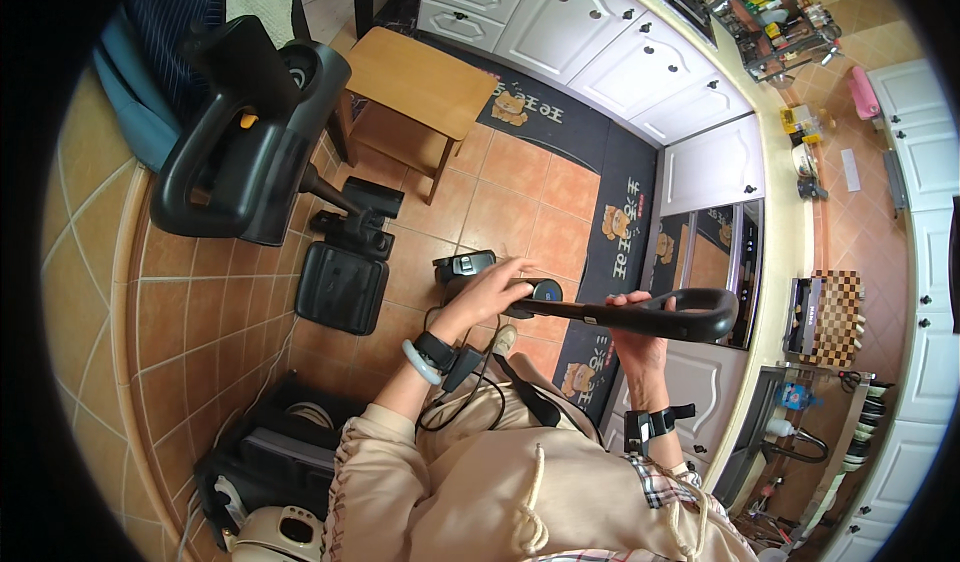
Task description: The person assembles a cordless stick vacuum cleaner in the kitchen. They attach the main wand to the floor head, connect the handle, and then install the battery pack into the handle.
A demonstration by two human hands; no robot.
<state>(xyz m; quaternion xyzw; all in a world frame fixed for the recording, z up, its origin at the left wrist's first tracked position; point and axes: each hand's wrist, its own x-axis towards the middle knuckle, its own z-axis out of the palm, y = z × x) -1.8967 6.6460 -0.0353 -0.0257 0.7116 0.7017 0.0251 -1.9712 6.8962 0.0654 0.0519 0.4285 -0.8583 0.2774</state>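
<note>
A black upright floor cleaner [625, 316] stretches across in front of me, its looped handle at the right and its body and floor head to the left. My right hand [637, 337] is closed around the shaft just below the loop. Over the top of the cleaner's body lies my left hand [485, 294], thumb and fingers curved about it beside a round dark display [546, 291]. Its palm side is hidden. The floor head [466, 265] rests on the tiles beyond that hand. A black cable hangs near my left wrist.
At the left stands another black stick vacuum [265, 142], beside a black base [342, 287] on the floor. A wooden stool [420, 82] is farther ahead. Dark mats [620, 222] run along the white cabinets [565, 22]. Black bags and a cream appliance [280, 534] sit at lower left.
</note>
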